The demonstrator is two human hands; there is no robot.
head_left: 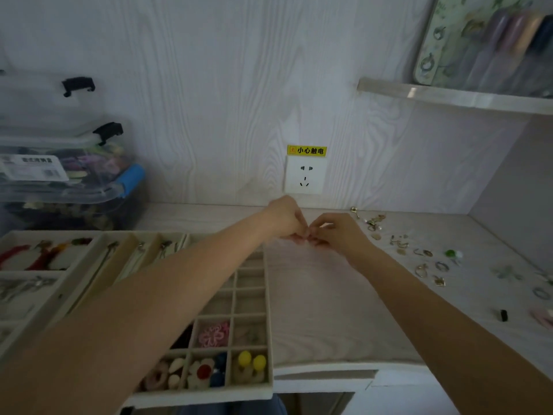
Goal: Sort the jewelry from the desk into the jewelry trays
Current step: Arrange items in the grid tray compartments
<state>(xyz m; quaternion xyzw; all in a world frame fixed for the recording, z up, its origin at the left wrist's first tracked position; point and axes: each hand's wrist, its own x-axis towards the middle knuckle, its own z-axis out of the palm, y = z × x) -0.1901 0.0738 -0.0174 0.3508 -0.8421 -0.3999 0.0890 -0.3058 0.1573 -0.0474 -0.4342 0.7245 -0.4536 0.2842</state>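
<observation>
Trays (266, 295) are lying left of the meeting hands (305, 232), loose jewelry (419, 259) right, a socket (304, 175) behind.

The pale wood-grain desk top (314, 295) looks matt; the beige cloth-lined compartment tray (270, 339) soft; the small gold metal trinkets (425, 262) glossy.

Where the left hand (284, 218) and right hand (335, 232) meet at the centre of the frame, their curled fingertips cover whatever they pinch; it is too small to tell. The left forearm hides the middle compartments of the grid tray (269, 348). The loose jewelry (425, 262) at right is too small and blurred to name piece by piece. The tray of long slots (18, 235) is cut by the left edge. At upper left, the plastic boxes (59, 163) are blurred, their contents unreadable. The shelf (449, 95) runs off the right edge.
</observation>
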